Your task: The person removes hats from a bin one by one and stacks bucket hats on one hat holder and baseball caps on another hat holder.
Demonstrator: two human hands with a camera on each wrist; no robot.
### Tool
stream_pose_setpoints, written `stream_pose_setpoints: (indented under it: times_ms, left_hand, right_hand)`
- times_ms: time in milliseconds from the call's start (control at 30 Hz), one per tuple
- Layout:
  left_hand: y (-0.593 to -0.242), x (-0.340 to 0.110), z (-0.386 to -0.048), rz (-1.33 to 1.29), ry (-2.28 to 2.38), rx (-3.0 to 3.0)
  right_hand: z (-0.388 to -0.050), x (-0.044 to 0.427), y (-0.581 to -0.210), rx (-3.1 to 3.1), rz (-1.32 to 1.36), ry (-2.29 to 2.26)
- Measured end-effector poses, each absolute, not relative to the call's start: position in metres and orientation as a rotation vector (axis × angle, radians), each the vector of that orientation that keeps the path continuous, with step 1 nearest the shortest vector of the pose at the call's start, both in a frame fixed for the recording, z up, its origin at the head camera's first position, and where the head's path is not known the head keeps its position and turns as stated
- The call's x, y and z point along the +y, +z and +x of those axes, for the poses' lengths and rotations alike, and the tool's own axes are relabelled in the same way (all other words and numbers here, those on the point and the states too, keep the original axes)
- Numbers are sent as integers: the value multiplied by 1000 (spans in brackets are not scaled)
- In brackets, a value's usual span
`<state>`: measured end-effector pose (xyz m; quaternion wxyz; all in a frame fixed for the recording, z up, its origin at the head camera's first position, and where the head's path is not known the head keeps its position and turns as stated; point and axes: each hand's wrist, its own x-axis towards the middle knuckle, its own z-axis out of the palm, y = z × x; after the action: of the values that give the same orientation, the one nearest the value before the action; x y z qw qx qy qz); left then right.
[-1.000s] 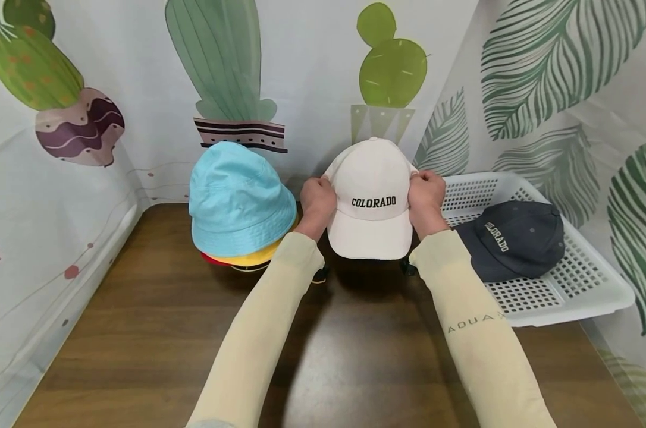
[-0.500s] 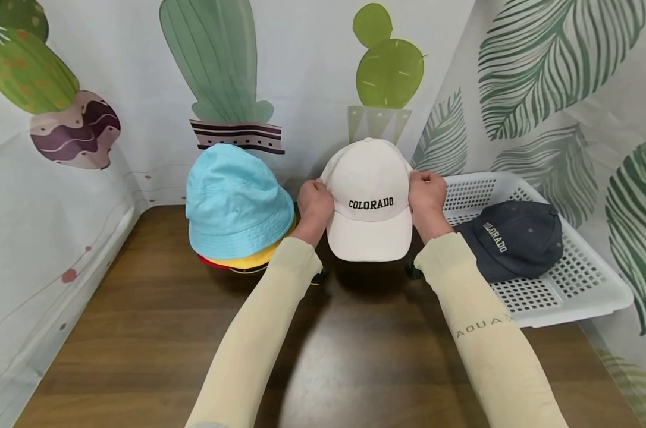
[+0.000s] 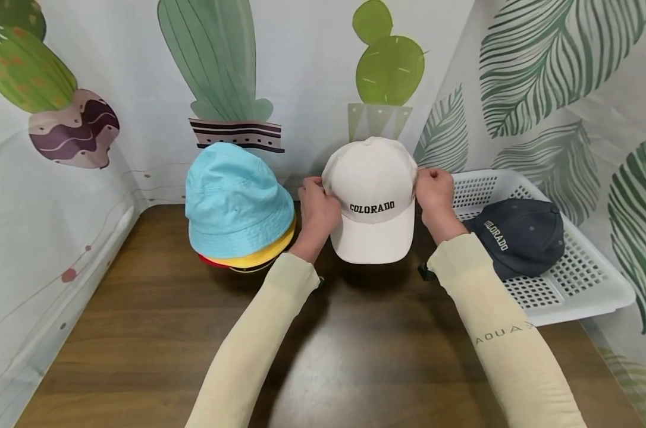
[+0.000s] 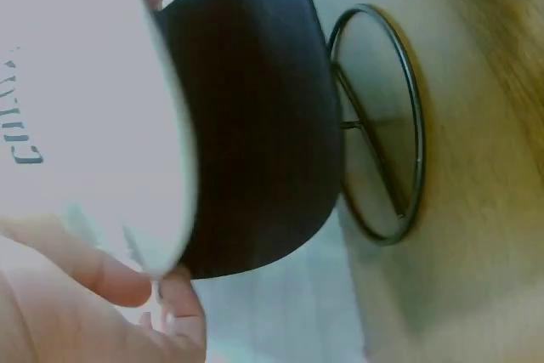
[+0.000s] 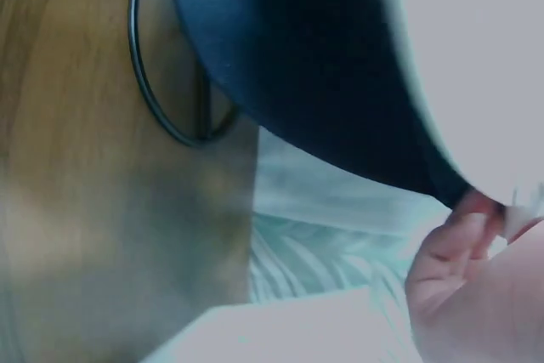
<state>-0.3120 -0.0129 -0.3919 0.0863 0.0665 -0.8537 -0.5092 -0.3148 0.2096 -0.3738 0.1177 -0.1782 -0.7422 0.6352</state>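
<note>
A white baseball cap (image 3: 373, 178) lettered COLORADO faces me at the back of the table, its brim pointing down toward me. My left hand (image 3: 320, 208) pinches the cap's edge on its left side, thumb against fingers. On the opposite side my right hand (image 3: 435, 193) pinches the other edge. Directly beneath the white cap, the left wrist view reveals a dark cap brim (image 4: 255, 116). That brim sits above a round black wire base (image 4: 416, 142) on the table. The right wrist view shows the same dark brim (image 5: 297, 65) close to my right fingertips.
Left of the cap stands a stack of bucket hats, light blue (image 3: 232, 202) on top, yellow (image 3: 261, 254) and red edges below. A white perforated basket (image 3: 596, 297) at right holds a dark COLORADO cap (image 3: 532, 238). A printed cloth (image 3: 312, 71) hangs behind the wooden table (image 3: 157, 345).
My right hand has shifted slightly right, at the cap's edge, and its forearm has swung right. The left hand has moved a little right. The white cap stays in nearly the same place.
</note>
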Motion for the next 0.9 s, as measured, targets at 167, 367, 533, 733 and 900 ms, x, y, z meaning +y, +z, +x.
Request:
stream_pose_setpoints:
  times_ms: [167, 367, 533, 733, 900]
  left_hand:
    - [-388, -15, -301, 118, -1448, -2576]
    - [-387, -17, -290, 22, -1365, -2596]
    - [-387, -20, -277, -58, -1331, -2593]
    - [-386, -18, -254, -185, -1277, -2575]
    - [-387, -11, -229, -277, -1155, -2512]
  right_hand:
    - [-308, 221, -365, -2151, -479, 1939]
    - [-292, 239, -356, -2293, -462, 1832]
    - [-283, 264, -355, -2312, -427, 1788]
    - [-272, 296, -352, -2234, -512, 1786]
    - [-263, 321, -346, -2089, -557, 1823]
